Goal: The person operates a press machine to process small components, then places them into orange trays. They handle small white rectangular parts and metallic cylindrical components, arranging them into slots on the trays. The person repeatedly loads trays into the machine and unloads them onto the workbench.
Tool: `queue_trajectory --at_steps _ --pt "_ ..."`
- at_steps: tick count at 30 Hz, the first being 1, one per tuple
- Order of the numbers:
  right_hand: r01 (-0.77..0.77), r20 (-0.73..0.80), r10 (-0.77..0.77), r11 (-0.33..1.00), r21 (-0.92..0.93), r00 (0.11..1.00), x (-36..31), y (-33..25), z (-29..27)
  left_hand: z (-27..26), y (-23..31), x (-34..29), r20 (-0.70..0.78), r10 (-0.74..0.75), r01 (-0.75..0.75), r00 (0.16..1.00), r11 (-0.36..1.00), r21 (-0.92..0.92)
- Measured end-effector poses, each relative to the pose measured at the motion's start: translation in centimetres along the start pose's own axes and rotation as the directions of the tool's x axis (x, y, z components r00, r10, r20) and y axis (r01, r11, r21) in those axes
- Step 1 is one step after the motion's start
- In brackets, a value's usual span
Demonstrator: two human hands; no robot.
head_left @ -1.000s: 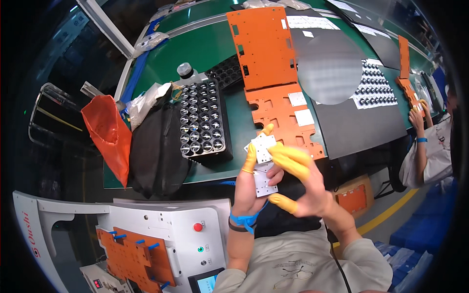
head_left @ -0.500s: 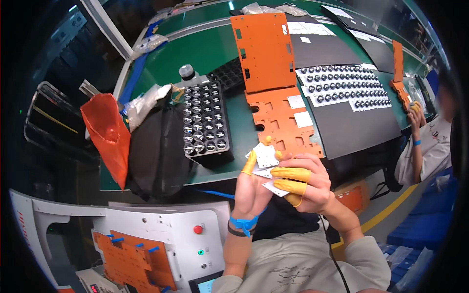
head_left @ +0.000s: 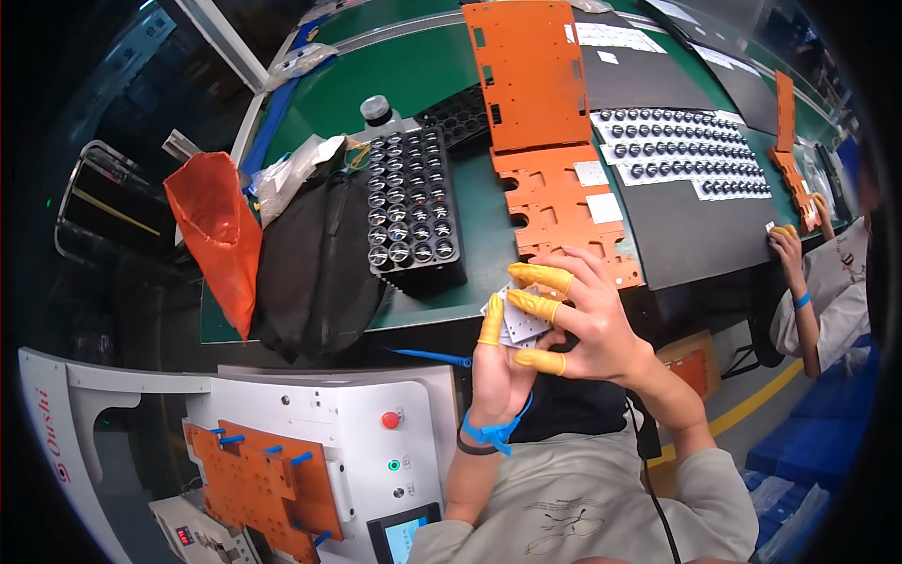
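A small stack of thin white square boards with holes [head_left: 522, 327] is held in front of me, over the near edge of the table. My left hand [head_left: 498, 378] grips it from the left and below, a yellow finger cot on its thumb. On the stack's top and right side press the fingers of my right hand [head_left: 601, 329], several of them in yellow cots. The fingers partly hide the boards, which lie slightly askew. Just beyond is an orange fixture base [head_left: 556, 193] with cutouts, two white square plates [head_left: 604, 208] lying on it. Its orange lid [head_left: 531, 80] stands raised behind.
Left of the fixture stands a black tray of clear lenses [head_left: 411, 197]. Rows of white boards with black round parts [head_left: 681, 150] lie on a black mat at right. A machine with a red button [head_left: 391, 420] is at lower left. A co-worker's hand [head_left: 787, 249] shows at far right.
My right fingers have moved from the side onto the top of the boards. The boards, fanned apart before, are now closer together in a stack. The whole view has shifted slightly.
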State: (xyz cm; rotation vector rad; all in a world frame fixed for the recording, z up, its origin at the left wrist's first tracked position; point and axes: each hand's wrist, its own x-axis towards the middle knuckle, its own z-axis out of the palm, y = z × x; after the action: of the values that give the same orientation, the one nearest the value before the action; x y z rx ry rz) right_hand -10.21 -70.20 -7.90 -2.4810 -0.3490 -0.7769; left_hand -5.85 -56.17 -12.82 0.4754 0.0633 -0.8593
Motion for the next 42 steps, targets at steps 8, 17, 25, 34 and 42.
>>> queue_trajectory --at_steps 8,17,25,34,42 --pt "-0.047 -0.133 0.071 0.984 0.174 0.989 7.4 0.6 4.8 -2.5 0.0 -2.8 -0.059 0.118 -0.12 0.991 0.993 -0.022" --pt "-0.08 -0.017 0.078 0.99 -0.113 0.997 11.0 -0.5 8.5 -2.6 1.1 -4.7 -0.272 0.172 -0.185 0.947 0.982 -0.024" --pt "-0.112 -0.069 0.107 0.991 -0.073 0.992 11.2 -0.8 8.1 -2.1 0.2 -5.0 -0.102 -0.026 0.029 0.994 0.999 0.029" --pt "-0.115 -0.372 0.137 0.99 0.082 0.918 2.6 2.0 -0.3 -1.7 -2.0 -2.6 0.041 -0.148 0.143 0.988 0.985 0.1" --pt "-0.214 -0.336 0.295 0.943 0.256 0.895 -3.8 4.0 -6.7 2.9 -4.6 1.5 0.166 -0.215 0.186 0.963 0.967 0.171"
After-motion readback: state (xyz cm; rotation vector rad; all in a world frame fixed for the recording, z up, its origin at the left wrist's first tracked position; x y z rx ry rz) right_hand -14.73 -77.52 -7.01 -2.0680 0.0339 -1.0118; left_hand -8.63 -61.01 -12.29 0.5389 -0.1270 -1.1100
